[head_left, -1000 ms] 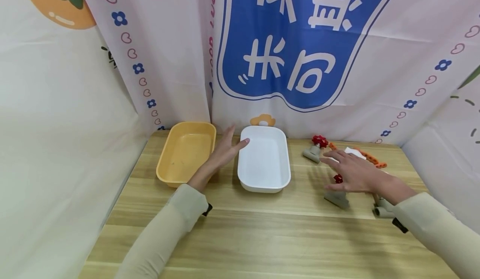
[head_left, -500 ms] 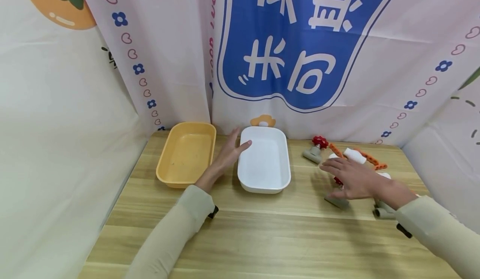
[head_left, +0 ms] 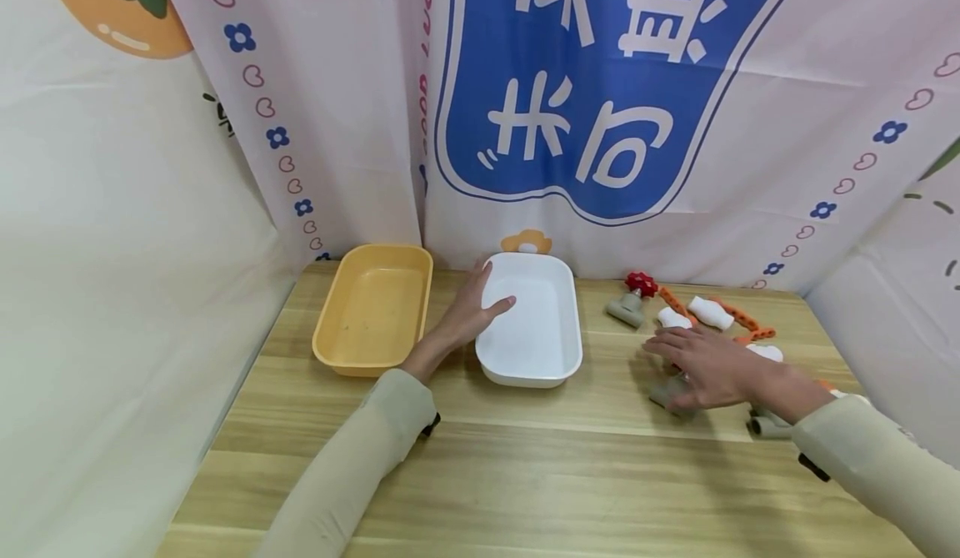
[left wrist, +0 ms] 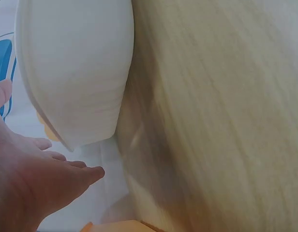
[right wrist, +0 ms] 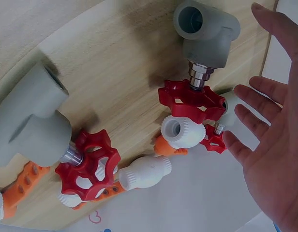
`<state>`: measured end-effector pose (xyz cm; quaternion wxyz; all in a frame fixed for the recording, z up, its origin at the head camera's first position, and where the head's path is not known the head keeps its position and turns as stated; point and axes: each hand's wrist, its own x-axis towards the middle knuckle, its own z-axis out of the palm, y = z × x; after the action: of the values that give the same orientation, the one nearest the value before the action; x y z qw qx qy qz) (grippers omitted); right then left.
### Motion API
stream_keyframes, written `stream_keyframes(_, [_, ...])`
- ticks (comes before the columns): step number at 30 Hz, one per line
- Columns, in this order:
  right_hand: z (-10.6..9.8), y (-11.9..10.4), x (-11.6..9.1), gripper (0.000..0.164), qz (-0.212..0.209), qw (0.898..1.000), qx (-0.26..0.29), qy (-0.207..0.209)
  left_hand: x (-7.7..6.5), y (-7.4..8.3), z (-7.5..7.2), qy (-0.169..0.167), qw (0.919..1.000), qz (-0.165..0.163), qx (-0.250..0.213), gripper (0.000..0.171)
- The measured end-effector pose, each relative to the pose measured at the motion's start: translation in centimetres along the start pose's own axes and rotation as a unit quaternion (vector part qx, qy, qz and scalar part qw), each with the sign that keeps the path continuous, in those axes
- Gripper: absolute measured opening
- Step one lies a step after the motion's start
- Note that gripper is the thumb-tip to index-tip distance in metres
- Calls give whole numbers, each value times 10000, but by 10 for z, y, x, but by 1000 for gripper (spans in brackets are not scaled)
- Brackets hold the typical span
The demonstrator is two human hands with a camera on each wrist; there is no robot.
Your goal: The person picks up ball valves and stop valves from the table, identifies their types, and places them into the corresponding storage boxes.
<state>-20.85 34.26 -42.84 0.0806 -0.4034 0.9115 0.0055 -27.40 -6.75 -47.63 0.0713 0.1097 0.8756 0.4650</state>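
At the left rim of the white plastic tray (head_left: pixel 529 324), my left hand (head_left: pixel 467 312) has its thumb over the inside and its fingers extended; contact with the rim is not clear. My right hand (head_left: pixel 708 366), fingers spread and holding nothing, hovers over a grey pipe valve (head_left: pixel 666 391). In the right wrist view that grey valve (right wrist: pixel 212 48) shows its red handwheel (right wrist: pixel 192 101), beside the open fingers. Farther back lies another grey valve (head_left: pixel 625 309) with a red handwheel. A third grey valve (right wrist: pixel 28 121) is partly hidden under my right wrist in the head view.
White ball valves (head_left: pixel 710 313) with orange handles (head_left: pixel 738 316) lie at the back right of the wooden table (head_left: pixel 525 483). A yellow tray (head_left: pixel 372 316) stands left of the white one. A printed curtain (head_left: pixel 360 124) hangs behind the table.
My left hand has moved right, up to the white tray's rim. My right hand has shifted slightly toward the near side, over the grey valve, uncovering the white valves. The trays have stayed in place.
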Motion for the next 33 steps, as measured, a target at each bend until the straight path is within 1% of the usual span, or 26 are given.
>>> stream_keyframes(3, [4,1,-2,85,-13,9999,73,-94,0,0,2,-73,9998,-44,169,93])
stream_keyframes(8, [9,1,-4,85,-18,9998,129,-177,0,-3,5,-164,9991,-21,398,94])
stream_keyframes(17, [12,2,-5,87,22,9989,243,-409,1,-7,9,-221,9970,-59,744,96])
stream_keyframes(23, [18,3,-6,88,56,9985,232,-497,2,-7,12,-189,9962,-60,852,98])
stream_keyframes(28, [23,5,-7,87,76,9986,219,-478,1,-8,13,-160,9955,-39,930,99])
stream_keyframes(33, [30,8,-8,80,-99,9994,275,-211,1,-8,14,-132,9948,3,1006,101])
